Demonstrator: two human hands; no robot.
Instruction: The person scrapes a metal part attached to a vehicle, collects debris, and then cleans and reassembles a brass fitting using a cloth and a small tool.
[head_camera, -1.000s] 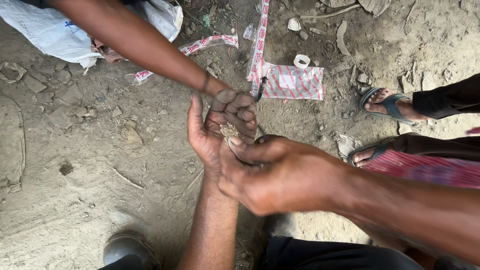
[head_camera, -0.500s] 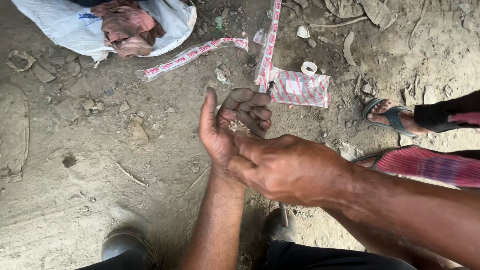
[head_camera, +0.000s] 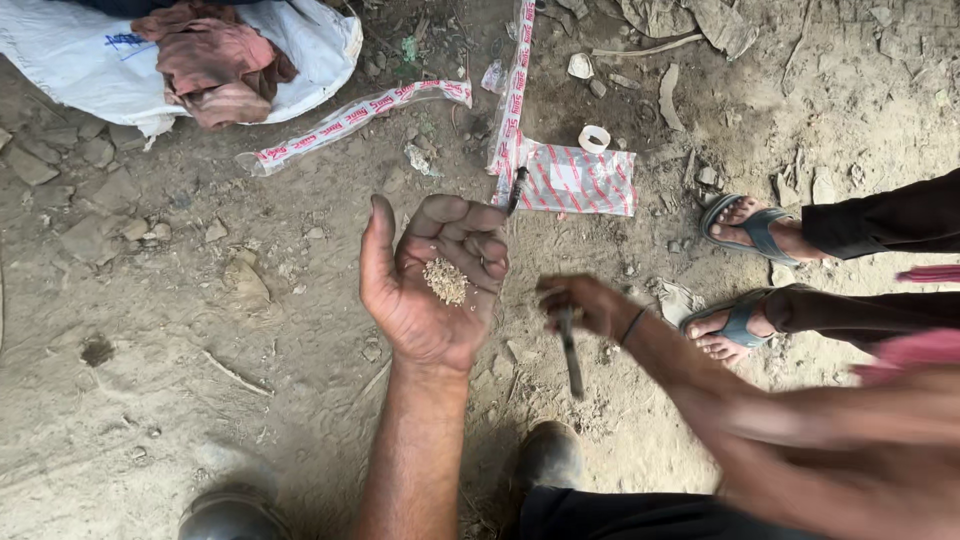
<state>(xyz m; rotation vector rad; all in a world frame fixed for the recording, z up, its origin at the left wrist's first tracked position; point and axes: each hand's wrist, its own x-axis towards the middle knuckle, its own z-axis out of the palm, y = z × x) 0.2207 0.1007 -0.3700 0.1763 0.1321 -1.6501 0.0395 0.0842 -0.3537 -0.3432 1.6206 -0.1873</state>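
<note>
Presently the left hand (head_camera: 430, 290) lies open, cupping pale granules (head_camera: 446, 281), while at 3 o'clock the right hand (head_camera: 585, 305) grips a dark tool (head_camera: 569, 350), seemingly mid-sorting; steadiness needed

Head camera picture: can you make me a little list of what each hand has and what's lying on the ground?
left hand: palm up, cupped, holding a small pile of pale crumbs
right hand: blurred, gripping a thin dark tool that points down
ground: dusty dirt with stones
nearby: white sack with reddish cloth, red-and-white wrappers
another person: sandalled feet at right
</note>
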